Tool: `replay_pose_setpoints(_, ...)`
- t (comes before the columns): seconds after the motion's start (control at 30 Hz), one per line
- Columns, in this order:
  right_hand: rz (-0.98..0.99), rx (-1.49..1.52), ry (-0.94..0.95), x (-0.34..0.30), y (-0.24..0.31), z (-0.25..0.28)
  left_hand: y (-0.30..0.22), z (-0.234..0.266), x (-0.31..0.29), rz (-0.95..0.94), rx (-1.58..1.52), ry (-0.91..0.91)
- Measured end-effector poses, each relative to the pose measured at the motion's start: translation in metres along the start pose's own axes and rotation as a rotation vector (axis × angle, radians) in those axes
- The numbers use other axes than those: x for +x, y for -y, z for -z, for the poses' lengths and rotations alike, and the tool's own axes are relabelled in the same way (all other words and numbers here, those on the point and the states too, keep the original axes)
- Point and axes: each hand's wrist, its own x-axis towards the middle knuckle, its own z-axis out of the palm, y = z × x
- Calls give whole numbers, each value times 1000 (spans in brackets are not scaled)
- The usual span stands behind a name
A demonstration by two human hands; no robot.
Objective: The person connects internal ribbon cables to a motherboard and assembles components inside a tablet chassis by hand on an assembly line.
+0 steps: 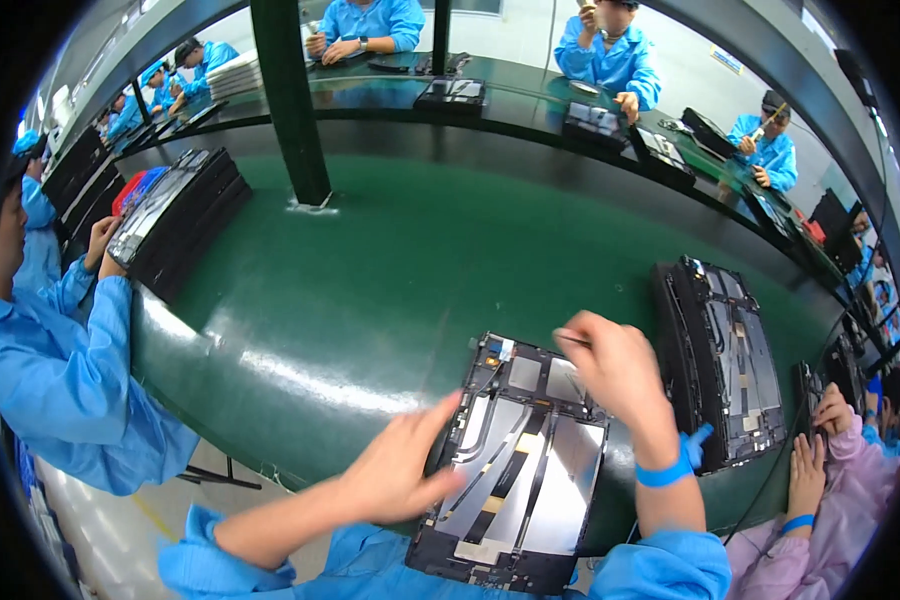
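Two hands (398,462) (615,370) near tablet (532,470) edges; wide tabletop (370,270) beyond.

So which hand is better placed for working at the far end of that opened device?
Probably the right hand: it is by the far right corner of the opened device, while the left hand is nearer the body, beside the left edge.

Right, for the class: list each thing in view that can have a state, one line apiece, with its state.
Near device: opened, inner parts exposed
Left hand: open, fingers extended, beside the device's left edge
Right hand: fingers curled together; whether they grip something is unclear
Blue wristband: fastened around the right wrist
Right-hand stack: piled up, top device opened
Left-hand stack: piled up
Dark post: upright
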Motion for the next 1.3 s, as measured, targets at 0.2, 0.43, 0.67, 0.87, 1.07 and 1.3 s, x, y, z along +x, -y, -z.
replay_pose_setpoints(0.2, 21, -387, 786, -72, -44, 35, -38, -15, -86, -19, 453, 183)
replay_pose_setpoints(0.43, -334, 403, 466, -73, -45, 4, -8, -20, -47, -124, 618, -61)
replay_pose_setpoints(0.67, -136, 139, -33, -80, -31, 22, 46, 28, 92, 175, 614, -38)
replay_pose_setpoints(0.87, -330, -97, -554, -95, -42, 63, 110, 69, 224, 340, 609, -98)
replay_pose_setpoints(1.07, -459, -338, -783, -103, -68, 90, 121, 43, 251, 260, 755, -691)
replay_pose_setpoints(1.3, -820, -596, -388, -116, -156, 139, -33, -80, 150, -728, 119, 28)
